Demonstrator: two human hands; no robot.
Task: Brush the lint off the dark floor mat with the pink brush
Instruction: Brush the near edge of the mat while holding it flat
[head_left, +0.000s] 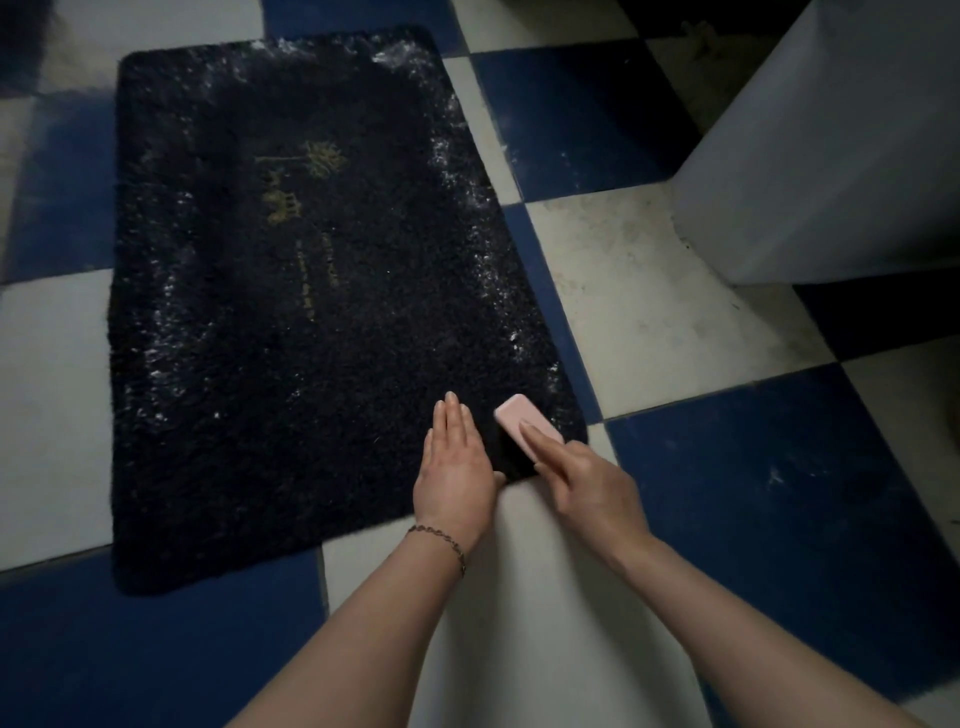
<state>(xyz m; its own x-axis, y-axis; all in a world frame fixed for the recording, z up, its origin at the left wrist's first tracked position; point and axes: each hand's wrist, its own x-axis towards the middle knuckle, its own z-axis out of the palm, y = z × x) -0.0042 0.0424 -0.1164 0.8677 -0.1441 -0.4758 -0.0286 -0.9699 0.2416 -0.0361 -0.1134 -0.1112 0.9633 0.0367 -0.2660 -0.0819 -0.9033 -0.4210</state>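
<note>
Two bare forearms reaching forward from the bottom edge toward the near right corner of the dark floor mat (311, 312). Left hand (453, 478) laid flat, palm down, fingers straight and together, pointing away, resting on the mat's near edge with the heel of the palm over the pale floor tile; grip wide, holding nothing. Thin beaded bracelet (439, 543) around the left wrist. Right hand (587, 486) just beside it, angled up and to the left, index finger stretched along the top of the pink brush (522, 423), remaining fingers curled around its side; grip closed on the brush. Brush pressed onto the mat at the near right corner, tilted diagonally, its far rounded end clear of the fingers, dark underside facing the left hand. Mat lying slanted on a blue-and-white checkered floor (753, 493), pale lint (467, 176) scattered thickly along its far and right edges and in a looser band down the left side. Gold design near the mat's middle: a tree-like figure, some shapes below it, and lines of small lettering, too faint and small to read. Pale grey cabinet-like object (831, 156) standing at the upper right, well apart from the mat.
</note>
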